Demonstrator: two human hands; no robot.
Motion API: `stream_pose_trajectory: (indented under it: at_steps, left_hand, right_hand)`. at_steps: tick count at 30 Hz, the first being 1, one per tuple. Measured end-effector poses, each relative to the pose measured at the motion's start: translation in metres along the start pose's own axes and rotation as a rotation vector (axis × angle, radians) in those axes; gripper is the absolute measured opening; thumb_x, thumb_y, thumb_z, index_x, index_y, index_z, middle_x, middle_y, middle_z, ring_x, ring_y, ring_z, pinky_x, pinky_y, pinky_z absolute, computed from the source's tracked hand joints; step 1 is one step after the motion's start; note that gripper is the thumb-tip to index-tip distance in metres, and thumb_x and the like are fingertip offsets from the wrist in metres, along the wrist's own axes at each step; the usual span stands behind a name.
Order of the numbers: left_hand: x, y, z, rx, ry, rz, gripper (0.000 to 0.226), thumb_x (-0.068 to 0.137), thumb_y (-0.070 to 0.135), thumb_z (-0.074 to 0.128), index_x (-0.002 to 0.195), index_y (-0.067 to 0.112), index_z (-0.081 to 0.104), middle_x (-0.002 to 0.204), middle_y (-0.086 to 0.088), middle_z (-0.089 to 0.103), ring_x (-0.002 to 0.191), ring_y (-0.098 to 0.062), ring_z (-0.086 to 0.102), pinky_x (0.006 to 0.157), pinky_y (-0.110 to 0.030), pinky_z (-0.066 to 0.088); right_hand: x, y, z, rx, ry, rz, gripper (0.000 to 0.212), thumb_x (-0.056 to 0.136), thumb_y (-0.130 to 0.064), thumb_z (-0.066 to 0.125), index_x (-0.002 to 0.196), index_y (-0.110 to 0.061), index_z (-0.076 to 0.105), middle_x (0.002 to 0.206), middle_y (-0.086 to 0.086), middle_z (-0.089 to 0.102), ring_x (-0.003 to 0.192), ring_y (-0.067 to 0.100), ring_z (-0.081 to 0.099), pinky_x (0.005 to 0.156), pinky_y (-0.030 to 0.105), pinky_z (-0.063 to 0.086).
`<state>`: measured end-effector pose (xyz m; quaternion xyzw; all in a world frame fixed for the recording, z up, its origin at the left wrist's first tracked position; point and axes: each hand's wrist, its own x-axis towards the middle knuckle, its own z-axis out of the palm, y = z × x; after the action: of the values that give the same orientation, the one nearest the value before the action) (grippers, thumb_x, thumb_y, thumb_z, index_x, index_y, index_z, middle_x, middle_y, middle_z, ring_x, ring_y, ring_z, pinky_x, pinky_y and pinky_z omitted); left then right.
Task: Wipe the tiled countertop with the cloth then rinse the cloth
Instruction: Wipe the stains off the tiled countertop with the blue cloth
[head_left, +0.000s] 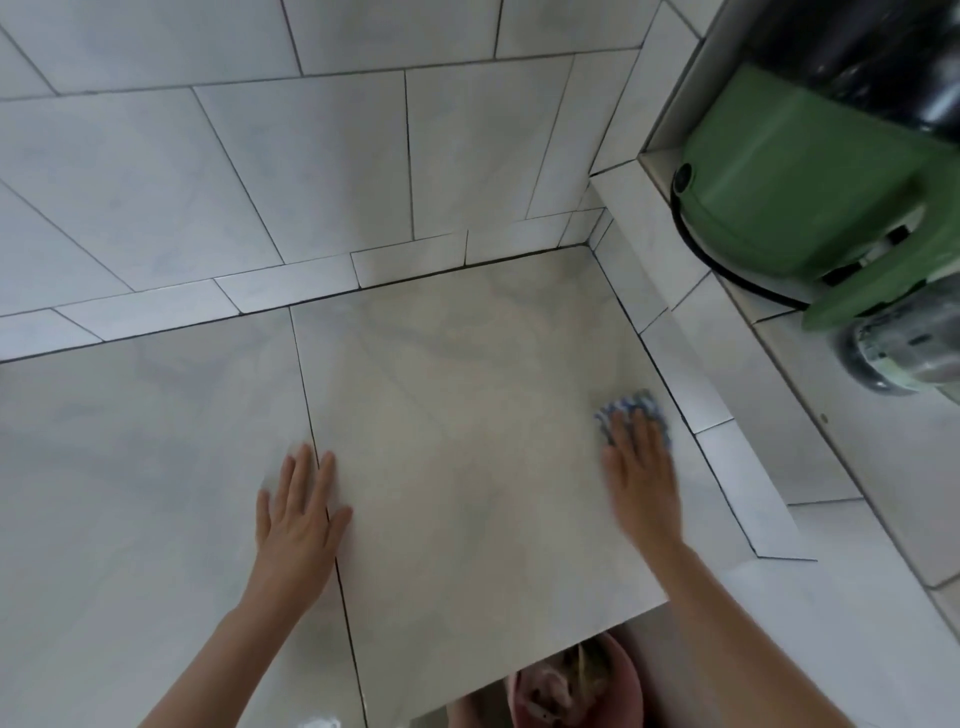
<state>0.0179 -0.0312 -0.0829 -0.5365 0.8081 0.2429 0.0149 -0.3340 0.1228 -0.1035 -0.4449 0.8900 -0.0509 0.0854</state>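
White tiled walls (311, 171) with dark grout meet in a corner; a green appliance (795, 192) sits on a tiled ledge (779, 415) at right.

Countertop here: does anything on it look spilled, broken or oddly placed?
Nothing spilled or broken. The countertop is bare except for the left hand resting flat and the right hand pressing a blue-and-white cloth near the right wall.

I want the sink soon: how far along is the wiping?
Wiping is under way: the right hand presses the blue cloth on the countertop near its right edge; the left hand rests flat. No finished area is discernible. Rinsing remains; no tap shows.
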Motion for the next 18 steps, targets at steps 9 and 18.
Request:
stream_pose_trajectory:
  at_steps: [9, 18]
  left_hand:
    - [-0.018, 0.002, 0.007, 0.003, -0.028, -0.001, 0.065, 0.097, 0.033, 0.035, 0.146, 0.021, -0.006, 0.153, 0.006, -0.017, 0.138, -0.007, -0.022, 0.113, -0.035, -0.011]
    - [-0.038, 0.002, 0.014, 0.041, -0.026, 0.011, 0.064, 0.095, 0.030, 0.041, 0.148, 0.019, 0.006, 0.155, 0.002, -0.006, 0.141, -0.012, -0.010, 0.115, -0.041, -0.001]
  right_hand:
    - [-0.050, -0.070, 0.014, 0.096, 0.017, -0.056, 0.051, 0.101, -0.035, 0.017, 0.145, -0.018, 0.034, 0.155, 0.003, 0.027, 0.145, 0.021, 0.010, 0.118, 0.041, 0.010]
    - [-0.123, -0.131, 0.031, 0.128, -0.034, -0.407, 0.047, 0.102, -0.041, 0.017, 0.148, -0.033, 0.024, 0.154, -0.006, 0.026, 0.144, 0.015, 0.015, 0.115, 0.032, 0.013]
